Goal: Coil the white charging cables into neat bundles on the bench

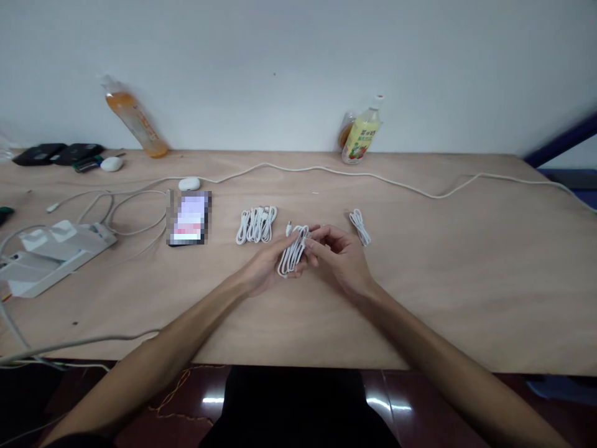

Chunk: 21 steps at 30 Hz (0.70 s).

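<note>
A coiled white charging cable (292, 254) is held just above the table between both hands. My left hand (265, 267) grips the coil from the left, fingers curled beneath it. My right hand (340, 255) pinches the coil's upper right side with thumb and fingers; part of the cable is hidden there. One white plug (288, 228) sticks up from the coil. To the left lie several bundled white cables (256, 224) side by side. Another folded white cable (359, 226) rests beyond my right hand.
A phone (190, 218) and a white earbud case (189, 183) lie on the left. A power strip (56, 255) with plugged-in adapters sits at far left. One long white cord (326, 169) crosses the table's back, before an orange drink bottle (135, 121) and a yellow-labelled bottle (362, 134).
</note>
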Each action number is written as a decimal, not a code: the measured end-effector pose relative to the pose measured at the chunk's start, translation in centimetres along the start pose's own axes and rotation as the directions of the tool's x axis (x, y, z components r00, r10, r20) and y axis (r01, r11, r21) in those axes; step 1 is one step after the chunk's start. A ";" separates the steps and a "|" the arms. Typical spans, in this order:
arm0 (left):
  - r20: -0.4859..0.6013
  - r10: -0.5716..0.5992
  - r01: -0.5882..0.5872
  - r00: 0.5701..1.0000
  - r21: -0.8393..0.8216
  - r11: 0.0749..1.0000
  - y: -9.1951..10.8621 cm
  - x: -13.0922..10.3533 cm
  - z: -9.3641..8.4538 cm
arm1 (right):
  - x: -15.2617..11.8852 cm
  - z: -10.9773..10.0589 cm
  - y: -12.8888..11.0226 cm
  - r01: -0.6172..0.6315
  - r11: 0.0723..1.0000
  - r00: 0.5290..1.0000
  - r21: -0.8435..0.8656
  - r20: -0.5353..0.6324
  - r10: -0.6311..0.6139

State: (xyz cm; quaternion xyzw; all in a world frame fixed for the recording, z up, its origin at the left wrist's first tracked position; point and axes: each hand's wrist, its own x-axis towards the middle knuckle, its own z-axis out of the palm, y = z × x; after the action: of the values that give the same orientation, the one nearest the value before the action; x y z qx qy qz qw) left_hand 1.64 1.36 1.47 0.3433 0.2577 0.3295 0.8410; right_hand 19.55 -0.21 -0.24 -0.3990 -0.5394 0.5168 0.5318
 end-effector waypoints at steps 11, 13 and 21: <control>0.068 -0.005 -0.001 0.998 0.093 0.996 0.3 0.0 -0.1 | -0.2 0.2 0.2 0.007 0.998 1.000 0.067 0.030 -0.009; 0.072 0.011 -0.022 0.997 0.153 0.988 0.0 0.1 -0.3 | -0.2 0.2 0.1 -0.016 0.996 0.998 0.088 0.057 0.011; 0.038 0.046 -0.057 0.998 0.402 0.914 -1.2 0.7 -0.9 | -0.7 0.7 0.4 -0.177 0.963 0.968 0.201 0.214 0.133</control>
State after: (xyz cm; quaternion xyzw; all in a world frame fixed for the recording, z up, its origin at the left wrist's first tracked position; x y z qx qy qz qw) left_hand 1.98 1.60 -0.18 0.5202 0.2993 0.2866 0.7468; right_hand 18.87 -0.94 -0.71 -0.3258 -0.4964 0.6504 0.4737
